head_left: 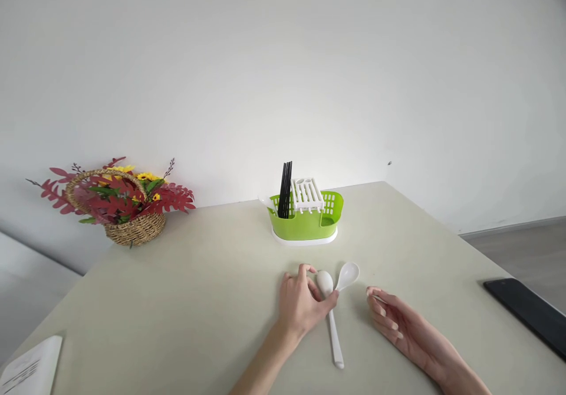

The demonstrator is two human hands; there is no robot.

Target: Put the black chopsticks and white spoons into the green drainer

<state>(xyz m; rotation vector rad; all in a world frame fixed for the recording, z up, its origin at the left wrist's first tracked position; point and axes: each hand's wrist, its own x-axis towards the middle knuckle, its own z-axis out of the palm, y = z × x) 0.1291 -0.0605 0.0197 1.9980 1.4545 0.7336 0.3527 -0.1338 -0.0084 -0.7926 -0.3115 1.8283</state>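
Two white spoons lie close together on the table. The bowl of one spoon [324,281] faces down, and its handle runs toward the near edge. Beside it, the other spoon [348,275] has its hollow facing up; part of its handle is hidden by my left hand [303,303]. That hand hovers over the pair from the left, index finger curved by the face-down bowl and thumb at the second spoon's neck, with a gap between them. Off to the right of the spoons, my right hand [409,333] rests with loosely bent fingers and nothing in it.
Behind the spoons stands a green utensil basket [296,227] with black chopsticks [285,191], a white spoon [267,202] and a white rack [308,194]. A wicker flower basket [137,230] is at far left, a black phone [528,312] at right, a white object [33,365] at near left.
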